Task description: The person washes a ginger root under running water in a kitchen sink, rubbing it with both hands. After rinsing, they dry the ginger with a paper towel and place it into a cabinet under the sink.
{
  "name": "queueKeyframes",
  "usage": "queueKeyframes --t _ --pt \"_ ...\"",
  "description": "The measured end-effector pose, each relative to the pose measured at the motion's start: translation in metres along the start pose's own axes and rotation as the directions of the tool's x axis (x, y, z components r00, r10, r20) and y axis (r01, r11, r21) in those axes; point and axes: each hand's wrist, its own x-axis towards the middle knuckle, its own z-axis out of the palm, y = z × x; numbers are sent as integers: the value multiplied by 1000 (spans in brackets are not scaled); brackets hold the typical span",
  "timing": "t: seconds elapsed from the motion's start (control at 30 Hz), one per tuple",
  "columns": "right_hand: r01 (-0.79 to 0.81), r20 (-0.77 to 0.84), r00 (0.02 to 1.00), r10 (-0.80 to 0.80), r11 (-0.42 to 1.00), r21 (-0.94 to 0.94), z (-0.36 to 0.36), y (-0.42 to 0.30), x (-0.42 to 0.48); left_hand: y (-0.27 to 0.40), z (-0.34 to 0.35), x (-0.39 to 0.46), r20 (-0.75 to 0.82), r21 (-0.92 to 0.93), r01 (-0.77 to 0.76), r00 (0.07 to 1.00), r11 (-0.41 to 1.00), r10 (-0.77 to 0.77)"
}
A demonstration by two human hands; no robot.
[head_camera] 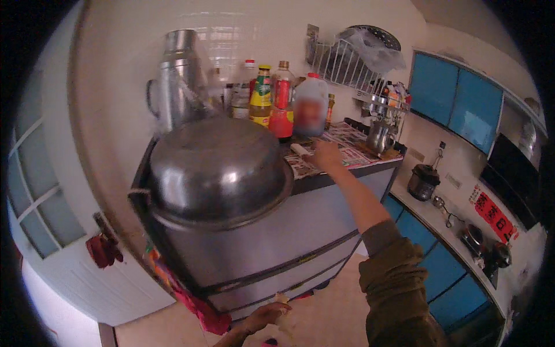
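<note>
My right hand (326, 155) reaches across to the newspaper-covered top (359, 157) of a low cabinet. Its fingers are at a small white object (299, 150), and whether they grip it I cannot tell. Low in the picture, my left hand (265, 315) holds a pale, soft-looking item (282, 299), too blurred to name. To the left of my right hand a large metal basin (217, 169) rests upside down on the cabinet. Just behind that hand stand a plastic jug with a red cap (310, 106) and a red-labelled sauce bottle (282, 117).
A metal thermos flask (178, 82) and a yellow-capped bottle (261, 93) stand by the wall. On the cabinet's right is a metal pitcher (380, 138), below a wire rack (334, 60). A door (56, 208) is at left. Across the floor, a counter (451, 230) bears an electric cooker (423, 181).
</note>
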Motion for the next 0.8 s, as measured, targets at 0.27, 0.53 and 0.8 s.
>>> queueKeyframes --t 0.27,0.53,0.8 --pt "-150 -14 985 170 907 393 -9 40 -6 40 -21 107 15 251 -39 999 967 36" --pt "-542 509 840 188 320 777 4 78 -221 41 12 202 1 -466 -84 995 881 96" --pt "-545 456 829 324 652 528 6 108 -295 -17 90 236 293 -714 234 956 660 -23"
